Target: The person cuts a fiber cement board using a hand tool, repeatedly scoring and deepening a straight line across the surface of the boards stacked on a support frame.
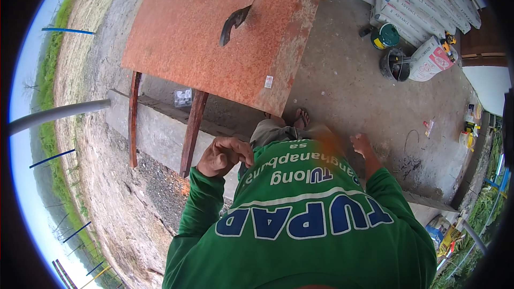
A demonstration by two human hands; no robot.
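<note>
My left hand (225,156), in a green sleeve, is held up at the left of my waist. Its fingers are curled in, and nothing shows in them. Down by my right side, my right hand (362,144) has its fingers loosely bent and slightly apart, with no object visible in them. Ahead of me lies a large reddish-orange board (187,37) on wooden legs, its near corner close to my feet. A dark, curved, handle-like piece (234,24) rests on the board. Nearer its edge is a small white label (268,81).
Stacked sacks (423,5) stand at the far right. Beside them are a green-lidded pail (385,36), a black bucket (395,65) and an upright white bag (432,59). A low concrete ledge (155,128) runs behind the wooden legs (194,128). A grey pipe (59,116) juts out left.
</note>
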